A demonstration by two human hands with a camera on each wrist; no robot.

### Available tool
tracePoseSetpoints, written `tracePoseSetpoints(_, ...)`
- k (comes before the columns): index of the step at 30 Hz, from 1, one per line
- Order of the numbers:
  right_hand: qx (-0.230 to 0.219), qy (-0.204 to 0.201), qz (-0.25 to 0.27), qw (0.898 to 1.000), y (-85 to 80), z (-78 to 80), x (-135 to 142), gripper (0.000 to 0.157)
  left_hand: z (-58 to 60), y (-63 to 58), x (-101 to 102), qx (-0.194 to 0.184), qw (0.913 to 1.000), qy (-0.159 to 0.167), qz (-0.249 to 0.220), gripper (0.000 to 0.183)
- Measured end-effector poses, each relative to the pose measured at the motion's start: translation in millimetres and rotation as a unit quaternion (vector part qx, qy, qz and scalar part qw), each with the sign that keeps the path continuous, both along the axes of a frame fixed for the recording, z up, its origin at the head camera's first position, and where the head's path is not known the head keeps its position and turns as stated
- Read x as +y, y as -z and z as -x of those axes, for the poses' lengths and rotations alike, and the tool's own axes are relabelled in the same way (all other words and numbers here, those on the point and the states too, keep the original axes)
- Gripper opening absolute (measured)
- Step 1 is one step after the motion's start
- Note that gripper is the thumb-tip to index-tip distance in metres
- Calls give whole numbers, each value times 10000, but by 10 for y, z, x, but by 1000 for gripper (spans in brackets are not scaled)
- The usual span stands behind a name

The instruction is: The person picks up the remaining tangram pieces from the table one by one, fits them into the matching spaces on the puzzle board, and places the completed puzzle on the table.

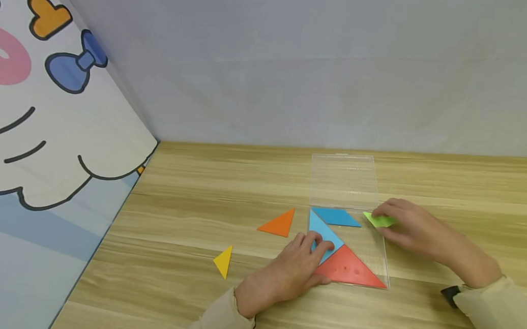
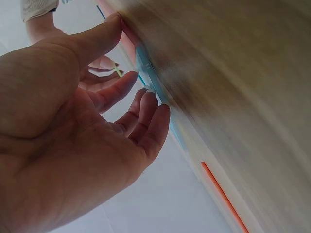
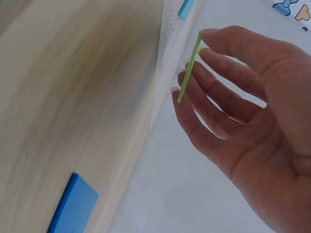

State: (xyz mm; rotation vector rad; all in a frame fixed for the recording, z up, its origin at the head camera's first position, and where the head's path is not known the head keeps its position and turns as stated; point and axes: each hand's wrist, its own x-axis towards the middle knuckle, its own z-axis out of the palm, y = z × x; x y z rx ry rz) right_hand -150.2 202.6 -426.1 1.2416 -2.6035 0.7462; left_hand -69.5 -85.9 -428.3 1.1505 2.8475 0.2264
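Observation:
My right hand (image 1: pixel 412 228) pinches a light green tangram piece (image 3: pixel 189 68) between thumb and fingertips, tilted just above the right edge of a clear plastic case (image 1: pixel 369 251). Part of the green piece is hidden by the fingers. My left hand (image 1: pixel 295 266) rests its bent fingers on a light blue triangle (image 1: pixel 325 230) in the case, and its thumb touches near the case's front edge. A red triangle (image 1: pixel 350 270) lies along the front of the case. At its back sits a blue parallelogram (image 1: pixel 337 217).
The case's transparent lid (image 1: pixel 342 183) lies folded back on the wooden table. Left of the case lie an orange triangle (image 1: pixel 279 224) and a smaller yellow triangle (image 1: pixel 224 261). A thick blue piece (image 3: pixel 73 206) shows on the tabletop in the right wrist view. Walls stand behind and left.

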Motion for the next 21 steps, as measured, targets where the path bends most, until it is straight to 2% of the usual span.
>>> tracePoseSetpoints(13,102,-431,185,9988,57,-53,-138,33,-2,-20,0,-85,9999,-22,77,53)
tracePoseSetpoints(21,171,-666,212,9974,112,-85,-236,37,5,-9,-4,48,10000,49,-1,53)
